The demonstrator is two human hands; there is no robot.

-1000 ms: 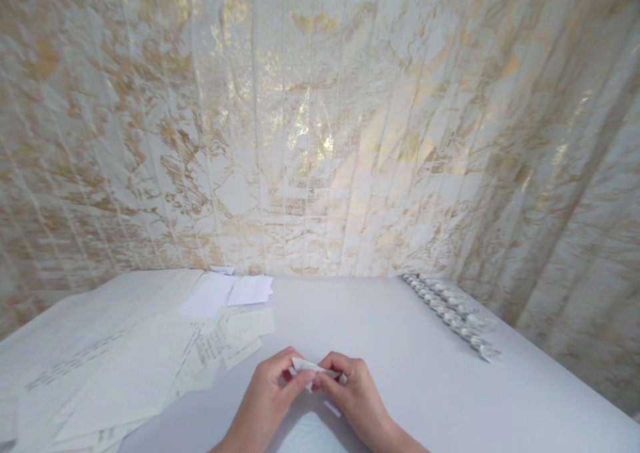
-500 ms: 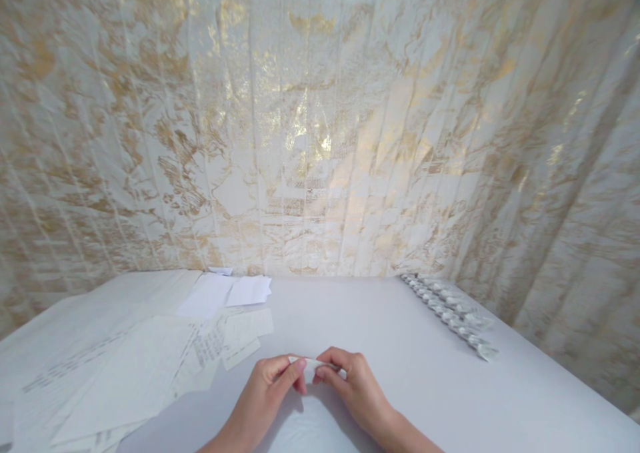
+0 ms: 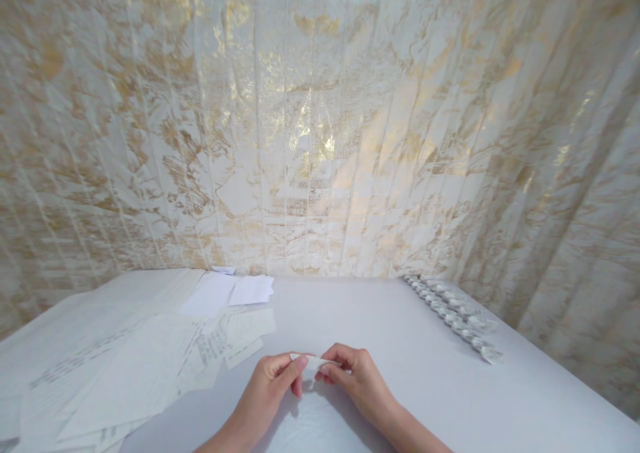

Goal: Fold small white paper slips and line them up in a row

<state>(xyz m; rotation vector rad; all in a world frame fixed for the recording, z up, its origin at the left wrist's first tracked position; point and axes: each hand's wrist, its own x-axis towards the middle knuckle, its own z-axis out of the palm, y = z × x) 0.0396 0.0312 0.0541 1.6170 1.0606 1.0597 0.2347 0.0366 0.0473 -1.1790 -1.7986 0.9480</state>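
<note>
Between my two hands is a small folded strip of white paper (image 3: 313, 362), held just above the white table near its front. My left hand (image 3: 280, 376) pinches the strip's left end between thumb and fingers. At the other end, my right hand (image 3: 350, 370) has its thumb and fingers closed on the paper. Part of the strip is covered by my fingertips, so its full shape is hidden. Shadows of both hands fall on the tabletop below.
Loose printed sheets (image 3: 125, 373) overlap across the table's left side, with small blank white papers (image 3: 251, 290) behind them. Rows of folded silvery-white pieces (image 3: 450, 316) lie along the right. A gold-patterned curtain (image 3: 310, 126) hangs behind the white table (image 3: 450, 400).
The strip looks narrower and flatter between my hands than before. My right hand has shifted slightly right. The whole view has moved a little.
</note>
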